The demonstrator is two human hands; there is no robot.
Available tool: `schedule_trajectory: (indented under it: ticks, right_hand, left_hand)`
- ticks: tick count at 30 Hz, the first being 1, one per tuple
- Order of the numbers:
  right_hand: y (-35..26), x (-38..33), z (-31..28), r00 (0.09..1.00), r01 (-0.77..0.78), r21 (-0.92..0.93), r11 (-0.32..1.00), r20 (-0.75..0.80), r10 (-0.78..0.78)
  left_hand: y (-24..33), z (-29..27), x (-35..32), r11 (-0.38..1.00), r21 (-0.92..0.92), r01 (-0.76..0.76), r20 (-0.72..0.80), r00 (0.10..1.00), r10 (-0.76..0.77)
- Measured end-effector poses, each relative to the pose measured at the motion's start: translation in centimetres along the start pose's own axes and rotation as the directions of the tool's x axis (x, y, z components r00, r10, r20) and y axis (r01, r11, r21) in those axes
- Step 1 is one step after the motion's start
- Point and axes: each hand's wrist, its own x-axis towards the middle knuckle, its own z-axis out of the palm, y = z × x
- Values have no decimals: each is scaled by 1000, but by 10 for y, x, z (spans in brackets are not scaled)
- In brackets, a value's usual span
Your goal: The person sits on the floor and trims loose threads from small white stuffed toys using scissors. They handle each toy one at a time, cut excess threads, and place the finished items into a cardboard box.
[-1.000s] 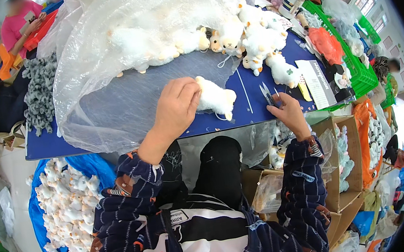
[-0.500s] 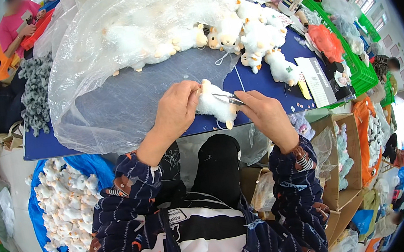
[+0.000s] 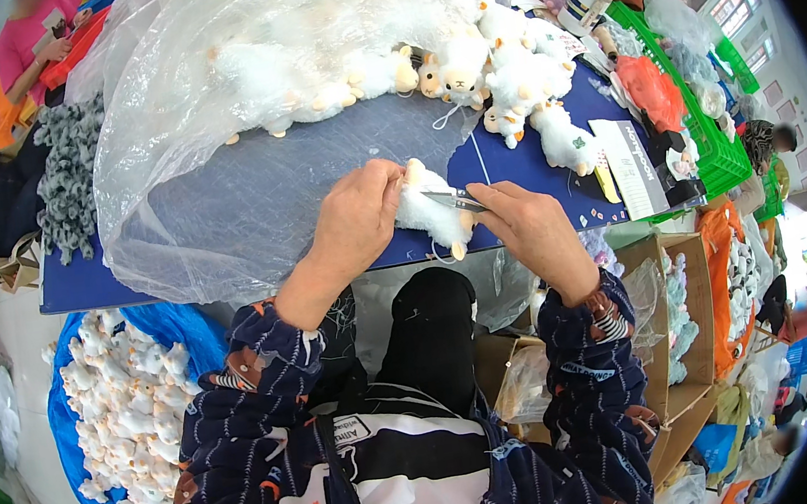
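Observation:
A small white plush toy [image 3: 426, 215] with tan feet lies at the near edge of the blue table, a white loop of string hanging from it. My left hand [image 3: 358, 213] is closed on its upper left end, pinching it between thumb and fingers. In my right hand [image 3: 528, 227] is a small pair of metal snips [image 3: 458, 201]. Their blades point left and rest against the toy's white fur. Whether the tips touch a thread is too small to tell.
A clear plastic bag [image 3: 185, 193] with several white plush toys covers much of the blue table [image 3: 75, 284]. More plush toys [image 3: 513, 77] pile up at its right, beside a notepad [image 3: 628, 167]. A blue sack of toys [image 3: 132, 416] stands at lower left. Two people sit at far left.
Both hands keep nearly the same place on the toy, and the snips stay against its fur. The whole view has shifted slightly.

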Motion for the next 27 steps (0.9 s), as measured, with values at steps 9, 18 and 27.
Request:
schedule_trajectory:
  ticks: [9,18,27]
  right_hand:
    - [-8,6,-2,999,34,-23,999,-8,-34]
    - [-27,18,-5,997,51,-274,960,62,-36]
    - [-46,32,-10,991,64,-492,868,136,5]
  left_hand:
    - [-2,8,-5,996,19,81,-19,997,-81]
    - [1,12,-9,989,45,141,-71,988,-138]
    - [7,12,-6,992,70,101,-99,991,-94]
